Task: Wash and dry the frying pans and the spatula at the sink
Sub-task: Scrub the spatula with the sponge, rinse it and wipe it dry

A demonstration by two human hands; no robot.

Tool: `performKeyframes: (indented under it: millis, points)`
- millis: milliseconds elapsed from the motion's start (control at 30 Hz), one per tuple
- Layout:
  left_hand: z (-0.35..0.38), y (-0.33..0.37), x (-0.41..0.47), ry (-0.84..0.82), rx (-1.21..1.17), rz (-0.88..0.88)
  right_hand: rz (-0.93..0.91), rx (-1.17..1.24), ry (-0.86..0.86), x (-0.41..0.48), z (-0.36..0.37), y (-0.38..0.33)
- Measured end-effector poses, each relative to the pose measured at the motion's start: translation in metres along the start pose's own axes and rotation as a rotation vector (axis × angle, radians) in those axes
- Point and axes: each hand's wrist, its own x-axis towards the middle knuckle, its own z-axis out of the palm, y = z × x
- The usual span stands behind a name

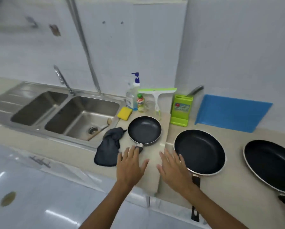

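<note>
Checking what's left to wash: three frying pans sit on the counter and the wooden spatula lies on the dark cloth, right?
No: the head view shows the wooden spatula lying in the right sink basin, not on the dark cloth.

Honestly nothing was readable here. The small bottle (140,103) and the pump bottle (132,98) beside it had printed labels, and the green knife block (182,107) carried a sticker, but all of it was way too blurry to make out.
</note>
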Motion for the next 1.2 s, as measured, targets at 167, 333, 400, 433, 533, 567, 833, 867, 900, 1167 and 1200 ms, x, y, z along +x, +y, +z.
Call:
performKeyframes:
  millis: [167,333,400,433,533,567,833,867,900,1167,1200]
  points:
    - [-0.032,-0.11,0.007,0.039,0.016,-0.173,-0.153,0.01,0.043,0.066,-0.01,-0.101]
    - [-0.038,-0.182,0.017,0.056,0.037,-0.24,-0.262,0.01,0.019,0.119,0.001,-0.175]
    - [-0.032,-0.208,0.029,0.037,0.037,-0.263,-0.271,0.011,0.019,0.143,0.008,-0.197]
    - [-0.03,-0.221,0.038,0.034,0.037,-0.268,-0.27,0.021,0.022,0.157,0.012,-0.207]
    - [-0.024,-0.261,0.07,0.008,0.036,-0.262,-0.258,0.055,-0.009,0.203,0.028,-0.235]
    - [-0.022,-0.274,0.081,-0.013,0.032,-0.263,-0.249,0.071,-0.026,0.219,0.035,-0.244]
    - [0.001,-0.372,0.173,-0.202,0.051,-0.267,-0.141,0.303,-0.205,0.319,0.071,-0.321]
    - [0.004,-0.378,0.18,-0.229,0.049,-0.263,-0.099,0.352,-0.229,0.326,0.076,-0.328]
    - [0.008,-0.385,0.188,-0.25,0.056,-0.251,-0.051,0.394,-0.26,0.334,0.08,-0.335]
    - [0.036,-0.464,0.238,-0.415,-0.004,-0.182,0.517,0.713,-0.383,0.41,0.144,-0.385]
    - [0.04,-0.477,0.244,-0.444,-0.02,-0.165,0.617,0.758,-0.38,0.419,0.154,-0.389]
